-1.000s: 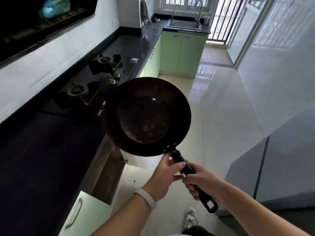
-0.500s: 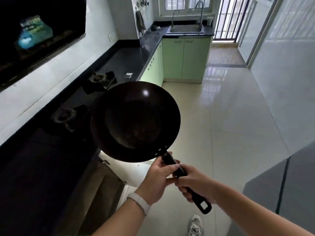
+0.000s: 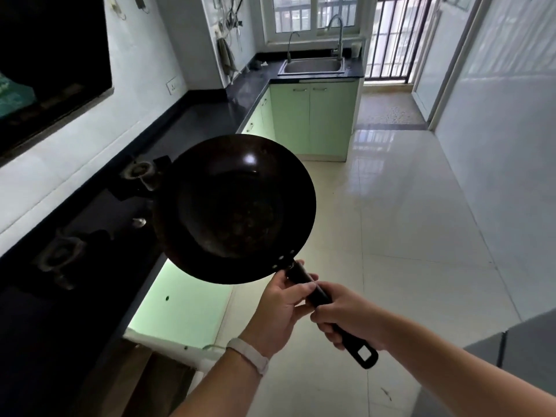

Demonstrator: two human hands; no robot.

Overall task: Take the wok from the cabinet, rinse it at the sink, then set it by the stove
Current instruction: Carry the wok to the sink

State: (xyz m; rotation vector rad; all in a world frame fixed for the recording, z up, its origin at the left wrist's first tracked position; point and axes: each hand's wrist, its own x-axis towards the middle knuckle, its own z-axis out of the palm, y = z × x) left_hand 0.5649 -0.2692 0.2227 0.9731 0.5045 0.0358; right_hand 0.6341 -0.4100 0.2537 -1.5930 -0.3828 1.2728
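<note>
Gripping the black handle [image 3: 313, 288], the left hand [image 3: 281, 308] holds nearest the wok [image 3: 234, 206] bowl, the right hand [image 3: 350, 316] clasping just behind, wok held out ahead

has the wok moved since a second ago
Yes. The wok has travelled forward toward the sink: the near burner, earlier beside its far rim, now lies beside its near rim.

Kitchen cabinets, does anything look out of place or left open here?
Yes: the pale green cabinet door under the black stove counter stands swung open beside the floor. The dark round wok also shows dull speckled patches inside its bowl.
</note>
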